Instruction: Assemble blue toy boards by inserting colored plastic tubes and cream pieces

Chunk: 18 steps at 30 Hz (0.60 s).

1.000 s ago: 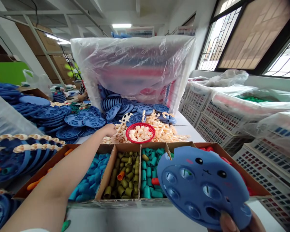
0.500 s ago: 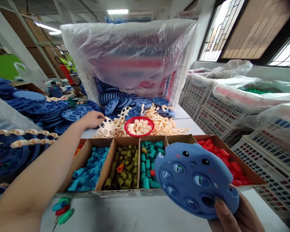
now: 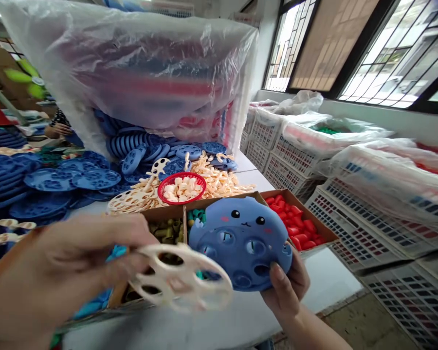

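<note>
Pinched in my left hand (image 3: 91, 265) is a thin cream plastic disc (image 3: 177, 284) with round holes, slightly blurred. My right hand (image 3: 290, 282) grips a round blue plastic toy shell (image 3: 246, 216) by its lower right edge. The shell has a printed face and several round sockets facing me. The disc is tilted in front of the shell's lower left edge and overlaps it in view; I cannot tell whether they touch. Behind both hands stands a divided cardboard box with olive caps (image 3: 170, 231), teal caps (image 3: 197, 215) and red caps (image 3: 295, 221), partly hidden.
Beyond the box, a red basket (image 3: 160, 191) of small cream pieces sits beside a heap of cream parts (image 3: 222, 177). Stacks of blue discs (image 3: 95, 178) lie to the left. White crates (image 3: 354, 228) stand at right. Another person's hand (image 3: 62, 129) shows far left.
My left hand has come back from the cream pile towards me, bringing the holed disc near the blue shell. The shell sits further left in view, and the view has turned right.
</note>
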Available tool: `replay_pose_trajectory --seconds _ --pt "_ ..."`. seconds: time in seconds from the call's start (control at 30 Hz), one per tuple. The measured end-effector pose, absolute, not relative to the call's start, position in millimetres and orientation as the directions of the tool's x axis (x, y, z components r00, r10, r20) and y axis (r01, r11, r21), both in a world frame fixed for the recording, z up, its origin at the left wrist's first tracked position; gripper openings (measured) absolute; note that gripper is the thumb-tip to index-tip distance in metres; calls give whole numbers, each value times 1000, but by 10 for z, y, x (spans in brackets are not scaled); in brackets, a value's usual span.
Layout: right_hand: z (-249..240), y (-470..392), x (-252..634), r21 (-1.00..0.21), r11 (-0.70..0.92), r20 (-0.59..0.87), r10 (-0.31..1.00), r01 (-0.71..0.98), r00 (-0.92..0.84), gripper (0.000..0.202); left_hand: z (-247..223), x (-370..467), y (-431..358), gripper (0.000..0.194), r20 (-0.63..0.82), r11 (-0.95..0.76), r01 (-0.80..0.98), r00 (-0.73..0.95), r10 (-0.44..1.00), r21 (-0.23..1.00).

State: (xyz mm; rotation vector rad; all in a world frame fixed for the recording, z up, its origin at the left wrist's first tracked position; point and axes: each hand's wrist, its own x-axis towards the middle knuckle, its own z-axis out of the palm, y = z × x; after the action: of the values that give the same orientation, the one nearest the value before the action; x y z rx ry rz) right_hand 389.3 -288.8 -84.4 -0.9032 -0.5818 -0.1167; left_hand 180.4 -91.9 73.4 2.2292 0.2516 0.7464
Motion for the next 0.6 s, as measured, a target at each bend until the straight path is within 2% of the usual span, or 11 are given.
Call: replay_pose_trajectory --seconds 0.07,0.1,0.2,0.3,0.37,0.47,0.53,0.6 --pt "-830 -2846 3838 -693 638 548 164 336 820 31 673 1992 -1180 15 462 -758 -156 862 209 633" --pt "-819 -2829 3804 -686 648 558 177 331 811 32 653 2087 -1291 16 486 -796 -170 857 171 581" --pt "-779 -2786 3696 -673 674 570 211 304 794 32 595 2318 -1517 6 605 -868 -145 770 203 475" --pt "-740 -2755 3627 -689 681 544 257 249 799 30 498 2439 -1576 6 633 -901 -60 731 254 431" --pt "-728 -2749 3620 -698 695 525 328 175 785 31 428 2478 -1551 15 637 -896 20 696 331 444" --pt "-731 -2768 3648 -717 692 506 442 77 740 35 368 2509 -1483 29 565 -831 91 692 449 549" --pt "-748 -2789 3657 -730 682 499 478 53 723 37 362 2522 -1457 32 485 -793 118 734 475 598" --pt "-781 -2798 3634 -735 677 483 486 36 729 38 369 2528 -1470 32 451 -791 148 754 479 593"
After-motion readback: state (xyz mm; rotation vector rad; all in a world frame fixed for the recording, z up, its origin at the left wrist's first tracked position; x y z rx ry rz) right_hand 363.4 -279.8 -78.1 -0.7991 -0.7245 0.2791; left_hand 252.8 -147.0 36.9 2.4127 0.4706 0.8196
